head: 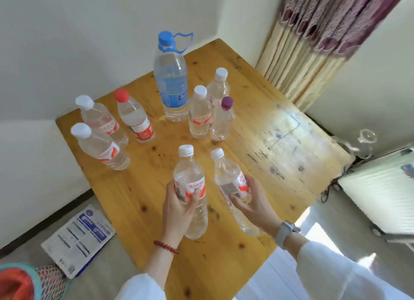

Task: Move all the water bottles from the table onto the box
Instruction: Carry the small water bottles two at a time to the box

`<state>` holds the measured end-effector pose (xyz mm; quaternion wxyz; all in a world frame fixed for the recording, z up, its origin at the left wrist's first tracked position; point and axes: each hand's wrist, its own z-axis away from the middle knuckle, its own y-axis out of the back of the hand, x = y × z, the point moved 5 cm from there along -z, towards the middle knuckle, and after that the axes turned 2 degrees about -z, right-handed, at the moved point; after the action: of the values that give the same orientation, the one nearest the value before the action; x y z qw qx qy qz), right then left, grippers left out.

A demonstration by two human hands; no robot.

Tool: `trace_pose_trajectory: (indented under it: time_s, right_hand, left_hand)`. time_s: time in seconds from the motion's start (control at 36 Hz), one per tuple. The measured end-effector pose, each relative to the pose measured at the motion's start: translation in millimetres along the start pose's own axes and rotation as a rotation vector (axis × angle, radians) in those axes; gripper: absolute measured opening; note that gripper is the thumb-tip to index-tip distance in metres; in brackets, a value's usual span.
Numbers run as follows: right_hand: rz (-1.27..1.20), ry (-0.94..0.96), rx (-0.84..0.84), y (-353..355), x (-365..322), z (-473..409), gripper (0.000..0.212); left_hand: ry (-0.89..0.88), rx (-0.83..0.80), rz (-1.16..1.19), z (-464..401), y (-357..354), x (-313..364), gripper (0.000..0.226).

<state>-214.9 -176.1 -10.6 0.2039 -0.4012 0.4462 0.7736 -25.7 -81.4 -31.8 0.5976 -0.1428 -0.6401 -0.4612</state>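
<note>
- The box point(78, 239) is seen on the floor, left of the bench point(257, 125).
- One bottle point(190, 187) is gripped by the left hand point(179, 208).
- Another bottle point(233, 187) is gripped by the right hand point(253, 201).
- Seven bottles are left standing; both held ones should be carried down to the box.

Wooden table point(257, 125): seven bottles upright, tallest blue-capped bottle point(171, 84) at back.
</note>
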Motion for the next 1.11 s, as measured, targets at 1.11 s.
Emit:
trace_pose_trajectory:
  time_s: [1.11]
  right_hand:
    - [-0.434, -0.918, 1.525, 350.4, 437.3, 781.4, 0.052]
  left_hand:
    - [-0.951, -1.567, -0.322, 758.3, -591.9, 255.0, 0.053]
